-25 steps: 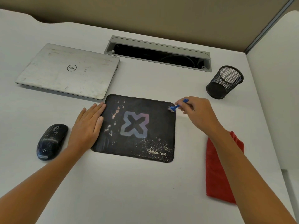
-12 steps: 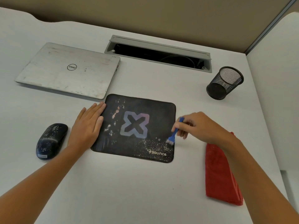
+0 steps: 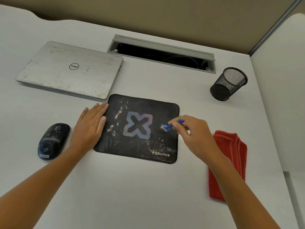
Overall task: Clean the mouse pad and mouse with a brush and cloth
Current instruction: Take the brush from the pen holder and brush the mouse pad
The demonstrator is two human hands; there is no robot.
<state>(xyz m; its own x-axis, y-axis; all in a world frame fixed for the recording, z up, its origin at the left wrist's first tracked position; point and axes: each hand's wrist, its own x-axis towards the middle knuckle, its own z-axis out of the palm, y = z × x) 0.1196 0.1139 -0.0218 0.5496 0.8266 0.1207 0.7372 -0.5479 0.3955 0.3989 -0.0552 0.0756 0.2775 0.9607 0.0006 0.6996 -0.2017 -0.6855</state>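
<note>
I see the pad (image 3: 142,128) lying flat on the white desk (image 3: 132,187), black with an X logo in the middle, pale crumbs and smears down its left part and a scatter of fine specks along its near right edge by the printed brand name. My right hand (image 3: 193,131) pinches a small blue brush (image 3: 171,125) between fingers and thumb, its pale bristle end over the pad's right half, just right of the X; the bristles are blurred, so I cannot tell whether they touch the surface. My left hand (image 3: 90,126) lies flat and spread, fingers uncurled and grasping nothing, pressing on the pad's left edge with the thumb over the black surface. The mouse (image 3: 52,141) sits just left of that hand, apart from the pad, dark and flecked with white spots. The red cloth (image 3: 231,162), folded, lies to the right of the pad, partly hidden under my right forearm. Behind the pad to the left a closed silver laptop (image 3: 71,70) nearly meets the pad's far left corner. A black mesh cup (image 3: 228,84) stands well to the right rear, and an open cable tray (image 3: 161,53) runs along the back of the desk. Nothing lies on the pad between the brush and the crumbs on the left.
</note>
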